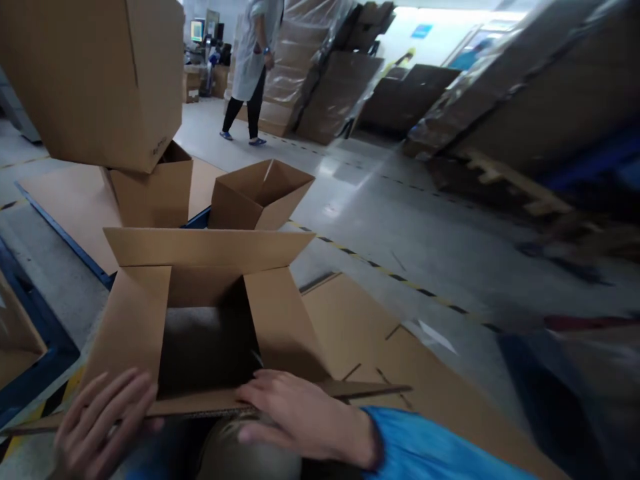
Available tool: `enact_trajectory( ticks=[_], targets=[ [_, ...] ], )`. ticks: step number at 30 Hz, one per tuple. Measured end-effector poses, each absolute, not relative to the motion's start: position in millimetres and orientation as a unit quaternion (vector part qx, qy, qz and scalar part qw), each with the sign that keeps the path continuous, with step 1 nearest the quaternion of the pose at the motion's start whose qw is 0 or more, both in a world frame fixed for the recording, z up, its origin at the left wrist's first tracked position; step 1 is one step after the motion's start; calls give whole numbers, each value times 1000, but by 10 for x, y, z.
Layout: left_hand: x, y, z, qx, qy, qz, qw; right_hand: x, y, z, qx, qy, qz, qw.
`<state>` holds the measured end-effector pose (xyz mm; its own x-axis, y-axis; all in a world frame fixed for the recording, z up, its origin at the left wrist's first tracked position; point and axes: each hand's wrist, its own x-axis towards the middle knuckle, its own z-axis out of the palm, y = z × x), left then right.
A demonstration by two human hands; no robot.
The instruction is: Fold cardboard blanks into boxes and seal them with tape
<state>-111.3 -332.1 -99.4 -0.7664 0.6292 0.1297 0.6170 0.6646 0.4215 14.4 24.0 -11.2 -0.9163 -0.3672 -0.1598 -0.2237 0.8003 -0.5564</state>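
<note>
An upright cardboard box (205,250) stands directly in front of me, its top flaps spread outward and its dark inside showing. My left hand (107,423) is at the near left of the box, fingers laid over the near flap and the thumb by its edge; it is slightly blurred. At the middle of the same near flap, my right hand (300,413) has its fingers over the edge and its thumb on my side. A blue sleeve (430,443) covers the right forearm. What lies deep in the box is too dark to make out.
Two open boxes (285,200) (150,193) and a large tall carton (95,80) stand beyond. Flat cardboard (360,333) lies at the right. Striped tape (380,267) marks the floor. A person (250,67) walks behind, near wrapped cardboard stacks (300,60).
</note>
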Motion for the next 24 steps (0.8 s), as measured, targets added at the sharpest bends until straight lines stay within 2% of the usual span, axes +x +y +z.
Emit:
enact_trajectory(
  ticks=[3, 5, 9, 11, 13, 17, 19, 21, 24],
  targets=[
    [-1421, -2655, -639, 385, 904, 184, -41, -78, 236, -247, -186, 970, -134, 81],
    [-1609, -2404, -466, 404, 901, 146, -68, -241, 350, -253, -177, 975, -105, 80],
    [-1954, -2127, -388, 412, 908, 64, -36, -601, 603, -267, -139, 971, -157, 115],
    [-2131, -1993, -523, 409, 912, 29, 9, -797, 663, -460, -111, 965, -191, 138],
    [-2298, -1872, -774, 420, 907, 28, 10, -967, 661, -811, -68, 972, -186, 125],
    [-2554, -1765, -1387, 418, 904, 62, -72, -1180, 674, -1579, -72, 981, -160, -81],
    [-2623, -1778, -1594, 412, 906, 58, -76, -1275, 802, -1708, -96, 971, -149, -163],
    [-2648, -1809, -1687, 418, 903, 59, -82, -1430, 1006, -1570, -69, 960, -128, -240],
    [-2626, -1835, -1674, 417, 897, 72, -125, -1818, 1280, -1067, 67, 923, -114, -362]
  ],
)
